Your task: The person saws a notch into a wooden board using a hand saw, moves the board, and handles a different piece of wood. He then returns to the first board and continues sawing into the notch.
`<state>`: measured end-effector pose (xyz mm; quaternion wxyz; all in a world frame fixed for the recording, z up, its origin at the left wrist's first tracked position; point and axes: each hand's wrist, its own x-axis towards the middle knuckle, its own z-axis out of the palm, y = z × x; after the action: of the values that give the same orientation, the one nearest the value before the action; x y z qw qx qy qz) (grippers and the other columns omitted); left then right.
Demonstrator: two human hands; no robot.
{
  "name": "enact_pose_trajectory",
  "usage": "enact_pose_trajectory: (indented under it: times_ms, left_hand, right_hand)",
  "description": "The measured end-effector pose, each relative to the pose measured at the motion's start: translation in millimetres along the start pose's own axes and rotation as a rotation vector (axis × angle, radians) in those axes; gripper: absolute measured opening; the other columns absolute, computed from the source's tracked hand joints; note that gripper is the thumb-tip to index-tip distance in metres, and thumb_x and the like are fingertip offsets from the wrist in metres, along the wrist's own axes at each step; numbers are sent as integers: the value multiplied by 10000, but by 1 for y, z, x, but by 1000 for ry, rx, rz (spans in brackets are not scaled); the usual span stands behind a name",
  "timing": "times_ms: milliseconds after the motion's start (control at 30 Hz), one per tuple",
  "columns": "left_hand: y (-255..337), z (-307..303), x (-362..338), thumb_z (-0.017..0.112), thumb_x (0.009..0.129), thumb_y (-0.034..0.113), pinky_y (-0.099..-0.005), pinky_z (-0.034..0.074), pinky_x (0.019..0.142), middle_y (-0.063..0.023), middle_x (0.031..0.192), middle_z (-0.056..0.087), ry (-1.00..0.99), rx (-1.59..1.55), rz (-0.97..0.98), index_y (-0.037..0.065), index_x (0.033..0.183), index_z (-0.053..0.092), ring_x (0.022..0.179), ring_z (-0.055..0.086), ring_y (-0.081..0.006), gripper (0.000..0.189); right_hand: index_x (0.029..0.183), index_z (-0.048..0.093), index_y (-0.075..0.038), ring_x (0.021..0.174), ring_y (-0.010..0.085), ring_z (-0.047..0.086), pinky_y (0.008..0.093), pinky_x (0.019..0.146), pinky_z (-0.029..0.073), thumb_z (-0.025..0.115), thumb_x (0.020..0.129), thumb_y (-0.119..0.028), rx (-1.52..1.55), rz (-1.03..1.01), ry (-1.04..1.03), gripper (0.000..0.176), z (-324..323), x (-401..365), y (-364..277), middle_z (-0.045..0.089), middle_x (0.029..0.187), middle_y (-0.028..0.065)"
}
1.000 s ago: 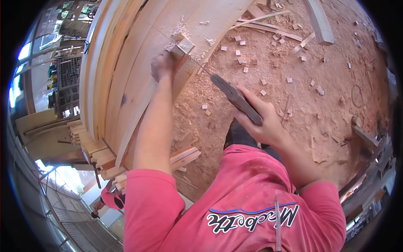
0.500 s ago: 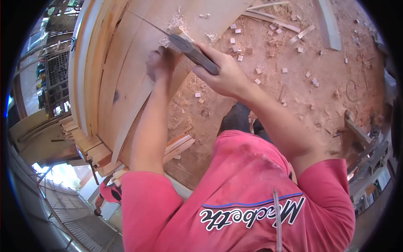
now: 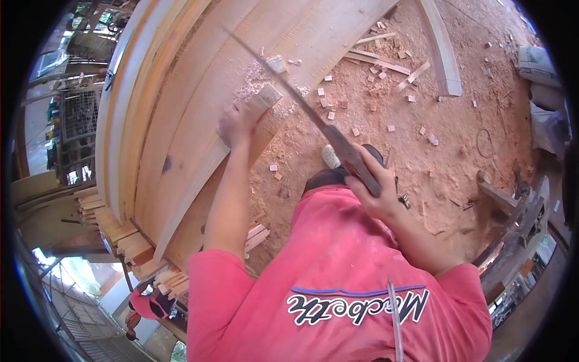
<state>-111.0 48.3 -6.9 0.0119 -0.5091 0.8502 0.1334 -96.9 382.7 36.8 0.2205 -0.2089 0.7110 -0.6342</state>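
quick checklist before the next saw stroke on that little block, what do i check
1. Left hand gripping the block: ok.
2. Right hand closed round the saw handle: ok.
3. Left fingers away from the blade: ok, they sit behind the block's near end.
4. Blade seated in the cut: cannot tell.
5. Block resting on the plank: ok.
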Motion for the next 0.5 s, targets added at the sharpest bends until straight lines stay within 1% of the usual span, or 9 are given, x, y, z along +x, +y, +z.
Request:
enact_pose_trajectory:
  times_ms: [33, 100, 133, 233, 267, 300, 367, 433, 500]
  left_hand:
    - [-1, 1, 0, 386, 925, 359, -543, 467, 948, -222, 1100, 706, 7, 1, 4, 16, 1033, 721, 1040, 662, -433, 492]
    - [-5, 8, 1, 390, 928, 380, -547, 464, 936, -232, 1072, 703, 76, -20, 32, 14, 989, 719, 1021, 656, -449, 496]
    - [-6, 10, 3, 390, 928, 380, -547, 464, 936, -232, 1072, 703, 75, -13, 29, 14, 989, 719, 1021, 656, -449, 496]
    - [-11, 10, -2, 388, 934, 396, -552, 466, 916, -243, 1065, 694, 58, -48, 20, 11, 954, 709, 1006, 649, -464, 502]
    - [-10, 9, -2, 383, 938, 404, -553, 468, 908, -245, 1061, 693, 69, -59, 36, 11, 951, 705, 1000, 647, -469, 508]
    - [-11, 9, -2, 378, 941, 412, -554, 471, 900, -247, 1058, 691, 78, -67, 54, 12, 949, 701, 994, 645, -474, 514]
    - [-14, 12, 1, 373, 944, 415, -558, 471, 891, -245, 1046, 692, 83, -39, 61, 13, 950, 702, 982, 647, -473, 519]
    - [-22, 18, 6, 368, 948, 418, -563, 471, 882, -244, 1033, 693, 79, -10, 74, 15, 952, 702, 971, 648, -472, 524]
    - [-32, 25, 6, 362, 951, 417, -571, 470, 862, -242, 998, 693, 79, 84, 174, 10, 941, 702, 945, 648, -471, 530]
  right_hand:
    - [1448, 449, 19, 867, 139, 665, 270, 791, 516, 692, 872, -49, 4, -7, 3, 628, 9, 12, 1, 696, 1051, 141]
    - [1445, 463, 0, 848, 191, 682, 291, 777, 523, 707, 871, -75, 47, -3, -69, 629, 22, 31, 3, 693, 1030, 155]
    - [1437, 480, -15, 808, 224, 684, 306, 757, 524, 709, 873, -96, 7, -29, -80, 614, 28, 37, 10, 693, 991, 153]
    - [1434, 479, -19, 773, 221, 676, 305, 748, 524, 709, 873, -108, 25, 1, -131, 613, 33, 50, -1, 696, 955, 138]
    - [1433, 471, -15, 764, 214, 678, 308, 757, 526, 711, 871, -108, -8, -26, -150, 618, 31, 53, -5, 697, 934, 129]
    - [1433, 471, -15, 764, 214, 678, 308, 757, 526, 711, 871, -108, 0, -19, -154, 618, 31, 53, -3, 697, 934, 129]
    - [1436, 462, -10, 782, 235, 689, 314, 786, 528, 703, 866, -96, 124, 89, -188, 625, 31, 53, -1, 696, 948, 134]
    - [1441, 454, -10, 806, 246, 694, 319, 802, 529, 700, 864, -88, 103, 91, -234, 632, 21, 48, -6, 694, 971, 140]
    - [1446, 447, -10, 829, 258, 700, 323, 818, 531, 696, 861, -79, 64, 128, -266, 640, 1, 35, -17, 692, 994, 145]
